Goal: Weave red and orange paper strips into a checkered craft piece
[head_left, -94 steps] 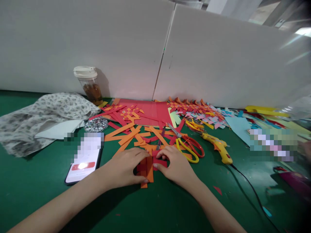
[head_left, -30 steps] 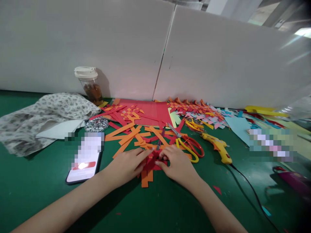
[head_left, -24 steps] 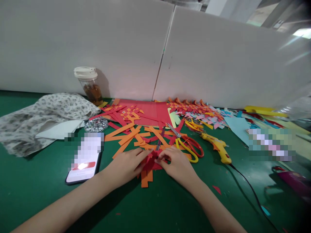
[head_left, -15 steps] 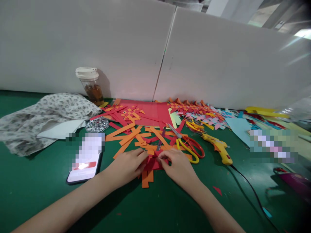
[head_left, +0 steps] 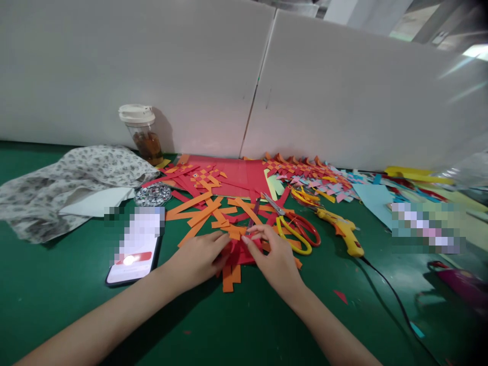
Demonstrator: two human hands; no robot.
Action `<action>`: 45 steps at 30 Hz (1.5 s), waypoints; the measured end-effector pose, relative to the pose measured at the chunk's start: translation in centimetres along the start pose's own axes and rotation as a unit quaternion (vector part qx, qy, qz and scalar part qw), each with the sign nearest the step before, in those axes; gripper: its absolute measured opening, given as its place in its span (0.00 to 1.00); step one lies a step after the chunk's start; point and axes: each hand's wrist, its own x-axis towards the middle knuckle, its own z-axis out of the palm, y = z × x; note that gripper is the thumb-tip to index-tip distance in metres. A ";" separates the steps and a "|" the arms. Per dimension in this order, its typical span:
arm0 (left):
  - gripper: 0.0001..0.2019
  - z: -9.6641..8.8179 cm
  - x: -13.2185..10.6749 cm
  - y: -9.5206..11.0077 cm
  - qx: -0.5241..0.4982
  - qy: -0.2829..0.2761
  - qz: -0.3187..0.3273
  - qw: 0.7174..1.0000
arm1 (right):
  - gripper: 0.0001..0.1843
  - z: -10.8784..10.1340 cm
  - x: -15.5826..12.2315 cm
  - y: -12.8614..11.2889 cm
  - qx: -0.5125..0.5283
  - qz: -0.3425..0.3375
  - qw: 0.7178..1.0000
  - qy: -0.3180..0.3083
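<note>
- Half-woven piece of red and orange paper strips point(head_left: 233, 256): flat on the green table mat point(head_left: 244, 325), between both hands, at 6 o'clock from the loose pile of strips.
- Long axis of the orange strips running 12 to 6, their ends jutting out toward 6 o'clock; red strips crossing roughly 9 to 3.
- Left hand point(head_left: 196, 259): at 9 o'clock of the piece, palm down, fingers close together and pressed flat on its left edge.
- Right hand point(head_left: 275, 259): at 3 o'clock of the piece, thumb and forefinger pinching the tip of a red strip at the upper right corner, other fingers curled; both hands equally near, touching the weave.
- Loose orange and red paper strips point(head_left: 213, 211): scattered at 12 o'clock, just beyond the fingertips.
- Yellow- and red-handled scissors point(head_left: 295, 229): at 2 o'clock, near the right hand.
- Yellow corded glue gun point(head_left: 343, 230): farther toward 3 o'clock.
- Black smartphone with lit screen point(head_left: 135, 251): at 9 o'clock; screen blurred, nothing readable.
- Finished woven paper pieces point(head_left: 305, 170): in a row at 1 o'clock along the white board.
- Clear lidded cup of brown drink point(head_left: 143, 133): at 11 o'clock; no label legible.
</note>
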 end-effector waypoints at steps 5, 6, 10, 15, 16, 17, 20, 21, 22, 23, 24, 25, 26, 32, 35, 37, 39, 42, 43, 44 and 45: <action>0.04 -0.1 -0.1 0.0 -0.030 -0.003 -0.004 1.000 | 0.12 0.1 -0.6 -0.6 0.048 -0.040 0.998 0.009; 0.05 0.0 -0.1 -0.1 -0.036 -0.003 -0.004 0.999 | 0.15 0.1 -0.8 -0.7 0.053 -0.049 0.997 -0.006; 0.07 0.4 -0.3 -0.5 -0.039 -0.014 -0.012 0.999 | 0.28 0.0 -1.2 -1.1 0.037 -0.110 0.989 -0.086; 0.11 0.7 -0.4 -0.8 -0.067 -0.016 -0.048 0.996 | 0.36 0.1 -1.4 -1.3 -0.009 -0.181 0.972 -0.148; 0.11 0.7 -0.4 -0.8 -0.072 -0.015 -0.059 0.996 | 0.36 0.2 -1.4 -1.3 -0.014 -0.185 0.971 -0.153; 0.11 0.7 -0.4 -0.8 -0.074 -0.016 -0.067 0.995 | 0.37 0.2 -1.4 -1.3 -0.018 -0.188 0.970 -0.157; 0.10 0.6 -0.3 -0.8 -0.055 -0.030 -0.061 0.996 | 0.33 0.4 -1.3 -1.0 -0.022 -0.189 0.970 -0.148; 0.09 0.5 -0.2 -0.8 -0.044 -0.036 -0.051 0.997 | 0.31 0.5 -1.3 -0.9 -0.021 -0.189 0.971 -0.142; 0.08 0.4 -0.2 -0.8 -0.033 -0.042 -0.043 0.998 | 0.29 0.5 -1.2 -0.8 -0.018 -0.190 0.972 -0.135; 0.09 0.4 -0.2 -0.7 -0.024 -0.046 -0.035 0.998 | 0.27 0.6 -1.2 -0.7 -0.017 -0.192 0.973 -0.127; 0.10 0.3 -0.1 -0.7 -0.022 -0.046 -0.028 0.998 | 0.26 0.7 -1.2 -0.6 -0.015 -0.194 0.974 -0.114; 0.10 0.3 -0.2 -0.7 -0.024 -0.043 -0.023 0.999 | 0.26 0.7 -1.2 -0.5 -0.015 -0.194 0.976 -0.098; 0.09 0.3 -0.2 -0.7 -0.031 -0.038 -0.018 0.999 | 0.25 0.7 -1.2 -0.4 -0.014 -0.190 0.979 -0.075; 0.09 0.4 -0.2 -0.8 -0.068 -0.009 -0.016 0.997 | 0.22 0.4 -0.7 0.2 0.024 -0.122 0.988 0.091; 0.10 0.3 -0.2 -0.8 -0.089 0.001 -0.008 0.996 | 0.23 0.0 -0.4 0.3 0.013 -0.131 0.986 0.099; 0.10 0.2 -0.1 -0.7 -0.095 -0.003 -0.011 0.995 | 0.24 -0.1 -0.3 0.3 0.000 -0.158 0.986 0.060; 0.10 0.1 -0.1 -0.6 -0.091 -0.013 -0.018 0.996 | 0.27 -0.1 -0.3 0.2 -0.013 -0.191 0.981 0.009; 0.10 -0.1 -0.1 -0.4 -0.080 -0.024 -0.024 0.996 | 0.27 0.3 -0.4 0.3 -0.036 -0.214 0.975 -0.039; 0.09 -0.1 -0.1 -0.4 -0.079 -0.025 -0.024 0.996 | 0.25 0.4 -0.4 0.4 -0.040 -0.210 0.976 -0.044; 0.09 -0.1 -0.1 -0.4 -0.082 -0.026 -0.024 0.996 | 0.23 0.5 -0.4 0.4 -0.042 -0.201 0.977 -0.049; 0.09 -0.1 -0.1 -0.4 -0.086 -0.027 -0.024 0.996 | 0.22 0.6 -0.4 0.4 -0.041 -0.191 0.979 -0.055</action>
